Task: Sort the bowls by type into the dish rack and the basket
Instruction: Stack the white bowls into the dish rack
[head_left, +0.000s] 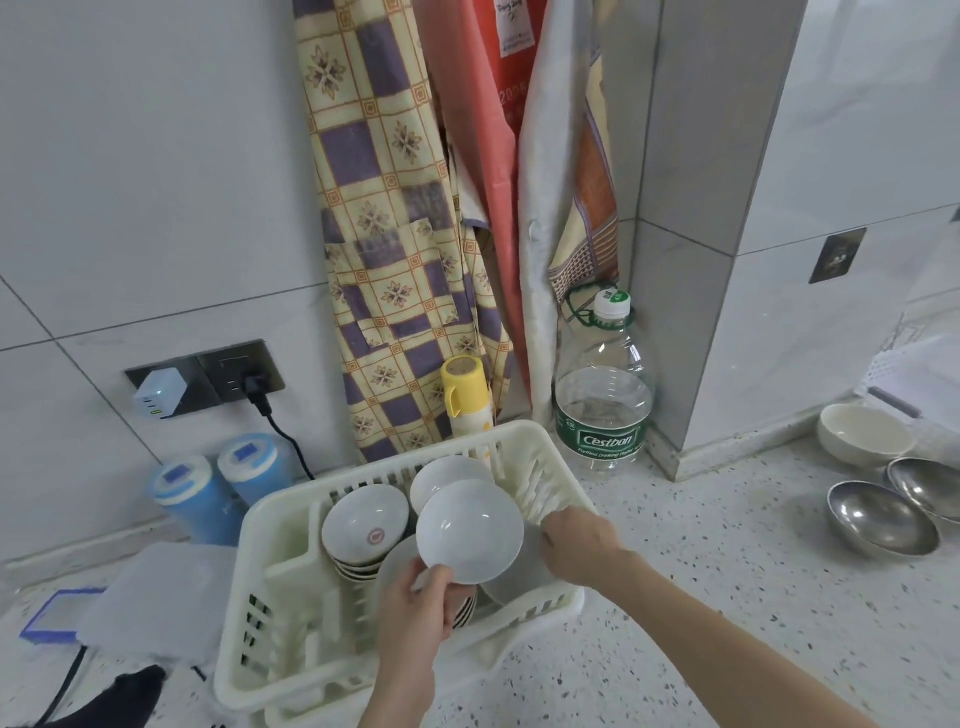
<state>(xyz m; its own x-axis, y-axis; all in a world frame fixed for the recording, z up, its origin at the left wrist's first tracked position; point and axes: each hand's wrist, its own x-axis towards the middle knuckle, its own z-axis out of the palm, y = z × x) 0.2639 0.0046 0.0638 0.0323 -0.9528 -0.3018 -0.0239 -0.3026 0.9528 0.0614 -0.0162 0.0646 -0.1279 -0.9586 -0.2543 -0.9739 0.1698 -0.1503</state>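
A cream plastic dish rack (249, 582) stands on the speckled counter. My left hand (415, 608) pinches the lower rim of a plain white bowl (470, 530), held tilted over the rack. My right hand (576, 545) reaches into the rack's right side, touching a white dish behind that bowl; its fingers are partly hidden. Another white bowl (447, 475) stands on edge further back. A stack of bowls with a red emblem (363, 525) leans in the rack's middle. At the right, a white ceramic bowl (862, 434) and two steel bowls (880, 517) (930, 486) rest on the counter.
A large water bottle (602, 395) and a yellow-capped flask (465, 400) stand behind the rack. Two blue canisters (223, 488), a lidded plastic box (156, 597) and a plugged-in wall socket (244, 371) sit left. Aprons hang on the tiled wall. No basket is in view.
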